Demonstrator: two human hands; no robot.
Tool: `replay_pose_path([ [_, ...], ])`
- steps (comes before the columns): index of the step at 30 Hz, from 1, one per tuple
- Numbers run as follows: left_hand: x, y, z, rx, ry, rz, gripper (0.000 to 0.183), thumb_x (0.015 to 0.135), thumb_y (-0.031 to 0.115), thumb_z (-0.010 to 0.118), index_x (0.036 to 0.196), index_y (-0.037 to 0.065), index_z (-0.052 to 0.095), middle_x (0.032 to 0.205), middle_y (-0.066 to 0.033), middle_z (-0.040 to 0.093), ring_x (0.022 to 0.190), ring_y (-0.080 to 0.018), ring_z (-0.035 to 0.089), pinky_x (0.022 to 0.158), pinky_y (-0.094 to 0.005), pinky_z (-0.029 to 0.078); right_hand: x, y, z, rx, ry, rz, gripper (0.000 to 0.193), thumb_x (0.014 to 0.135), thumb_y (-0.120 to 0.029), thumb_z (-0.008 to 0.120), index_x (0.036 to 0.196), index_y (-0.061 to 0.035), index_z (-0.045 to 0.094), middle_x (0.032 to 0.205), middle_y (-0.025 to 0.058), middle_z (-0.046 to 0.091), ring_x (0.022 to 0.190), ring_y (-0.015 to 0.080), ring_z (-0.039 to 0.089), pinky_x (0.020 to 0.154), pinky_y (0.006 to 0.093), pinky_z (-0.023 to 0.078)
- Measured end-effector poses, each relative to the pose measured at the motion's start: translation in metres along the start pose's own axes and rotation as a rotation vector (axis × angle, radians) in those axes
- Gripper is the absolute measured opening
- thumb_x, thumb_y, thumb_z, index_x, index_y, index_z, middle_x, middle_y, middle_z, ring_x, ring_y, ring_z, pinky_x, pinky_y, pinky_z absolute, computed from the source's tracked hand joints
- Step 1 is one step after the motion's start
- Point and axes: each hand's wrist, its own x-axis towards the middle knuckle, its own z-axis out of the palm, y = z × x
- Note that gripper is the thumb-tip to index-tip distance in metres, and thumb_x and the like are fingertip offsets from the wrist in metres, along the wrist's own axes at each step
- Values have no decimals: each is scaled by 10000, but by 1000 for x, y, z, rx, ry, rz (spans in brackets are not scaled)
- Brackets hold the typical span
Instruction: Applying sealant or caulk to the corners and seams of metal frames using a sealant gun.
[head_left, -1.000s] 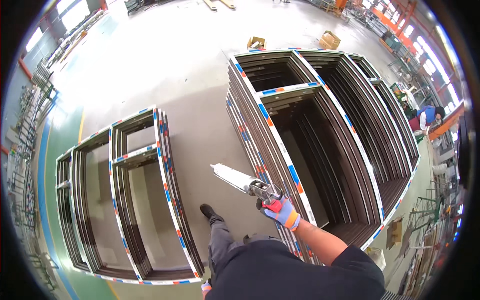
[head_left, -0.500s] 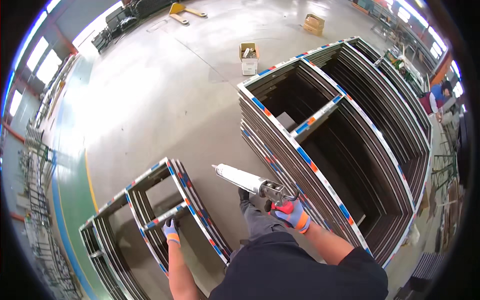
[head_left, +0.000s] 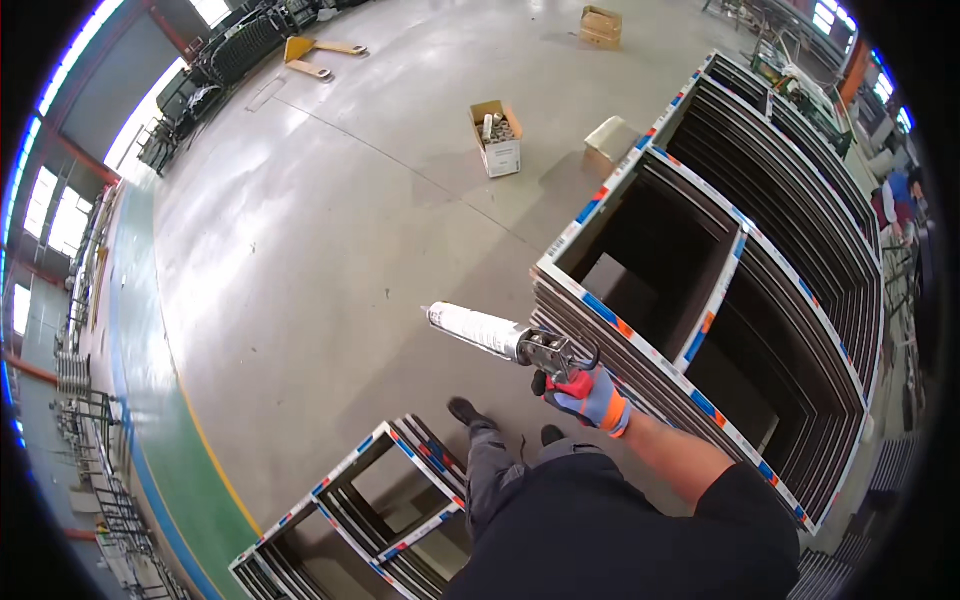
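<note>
My right hand [head_left: 590, 397], in a grey-blue and orange work glove, is closed round the red grip of a caulking gun [head_left: 545, 352]. A white sealant tube [head_left: 475, 328] lies in the gun, its nozzle pointing left over the floor. To the right of this hand rises a tall stack of dark window frames [head_left: 690, 388], their faces covered with white, blue and red tape. A lower stack of similar frames [head_left: 375, 445] is at the bottom, left of my legs. My left hand is out of the picture.
Ahead on the concrete floor is an open cardboard box [head_left: 500, 158] holding tubes. Another carton [head_left: 610, 142] sits beside the tall stack, with a brown box [head_left: 601, 28] farther off. A yellow pallet jack [head_left: 310, 52] is at the far left. Another person [head_left: 897, 198] is at the right edge.
My left hand has come off the lower frame stack and left the picture. I have stepped forward, so both stacks appear lower. The caulking gun stays in my right hand.
</note>
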Motion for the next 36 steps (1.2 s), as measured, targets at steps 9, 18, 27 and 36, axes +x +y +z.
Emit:
replay_pose_path([
  [9, 148, 411, -67, -475, -268, -117, 256, 923, 343, 525, 978, 111, 619, 728, -111, 636, 627, -271, 620, 526, -454, 468, 172, 27, 65, 179, 306, 150, 285, 816, -24, 711, 1077, 55, 631, 871, 110, 692, 749, 148, 658, 684, 279, 538],
  [18, 157, 938, 86, 288, -87, 790, 232, 904, 312, 554, 1069, 158, 611, 788, -104, 672, 533, -198, 574, 415, -318, 365, 275, 57, 30, -74, 888, 31, 229, 743, -91, 773, 921, 15, 677, 827, 121, 705, 710, 186, 648, 654, 329, 501],
  [27, 137, 1025, 317, 1061, -305, 676, 189, 906, 294, 597, 1013, 138, 594, 785, -107, 686, 547, -242, 620, 439, -340, 418, 364, 18, -67, 211, 1112, -52, 197, 835, -160, 707, 989, -41, 679, 774, 57, 679, 719, 153, 645, 671, 311, 503],
  [36, 139, 1179, 532, 1333, -386, 421, 273, 884, 286, 558, 1125, 161, 534, 970, -182, 657, 732, -354, 622, 510, -441, 415, 424, -17, -115, 211, 1609, -328, 140, 869, -39, 648, 996, 20, 658, 997, 95, 686, 884, 161, 652, 801, 304, 518],
])
